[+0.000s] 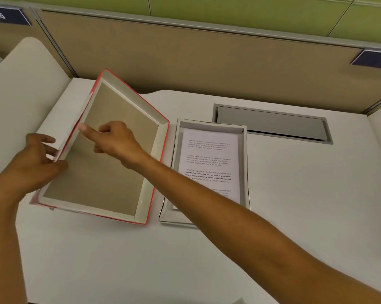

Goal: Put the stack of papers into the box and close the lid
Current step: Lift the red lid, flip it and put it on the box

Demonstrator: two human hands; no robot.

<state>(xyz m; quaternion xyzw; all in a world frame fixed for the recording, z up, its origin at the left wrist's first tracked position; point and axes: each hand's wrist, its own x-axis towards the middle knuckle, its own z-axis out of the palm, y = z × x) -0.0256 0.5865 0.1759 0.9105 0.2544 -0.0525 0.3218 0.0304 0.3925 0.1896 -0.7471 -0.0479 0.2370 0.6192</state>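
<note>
the stack of papers [209,165] already lies flat inside the box [244,163], printed side up, so the first half of the task looks done and the step in hand is the lid. the box sits open on the white worktop [294,194], right of centre, with a grey cable hatch [272,125] just beyond its far right corner

the lid [106,154] lies just left of the box, inside facing up, red outer edges showing, and its left side is tilted up off the worktop. the left hand [38,163] is pinched on the lid's left rim, thumb below and fingers spread along the edge. the right hand [110,139] reaches across over the box, its forearm hiding the box's near left part; its index finger touches the lid's left wall from the inside and the other fingers are loosely curled, not clamped on anything

as i judge it, the next move calls for a proper two-handed hold on opposite rims, turning the lid over so the hollow faces down, carrying it right, and squaring its corners to the box walls before pressing down; a skewed start would likely catch a corner
</note>
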